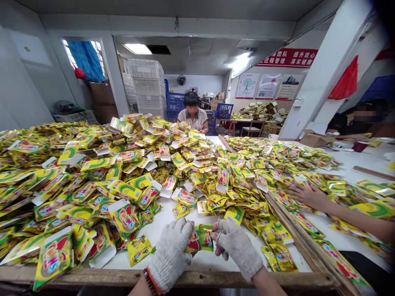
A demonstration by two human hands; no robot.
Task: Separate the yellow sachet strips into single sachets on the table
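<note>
Both my hands wear grey knit gloves and meet low in the middle of the head view. My left hand (171,255) and my right hand (237,246) each grip one end of a small green and yellow sachet (202,238), held just above the white table (173,224). Fingers of both hands are curled on the sachet. A huge heap of yellow-green cartons and sachets (123,176) lies right behind my hands. Loose sachets (138,248) lie beside my left hand.
A wooden rail (286,224) splits the table; another person's bare hand (307,195) reaches into packets on the right half. A seated person (193,113) faces me at the far end. A wooden edge (92,277) borders the table front. Crates (148,86) stand behind.
</note>
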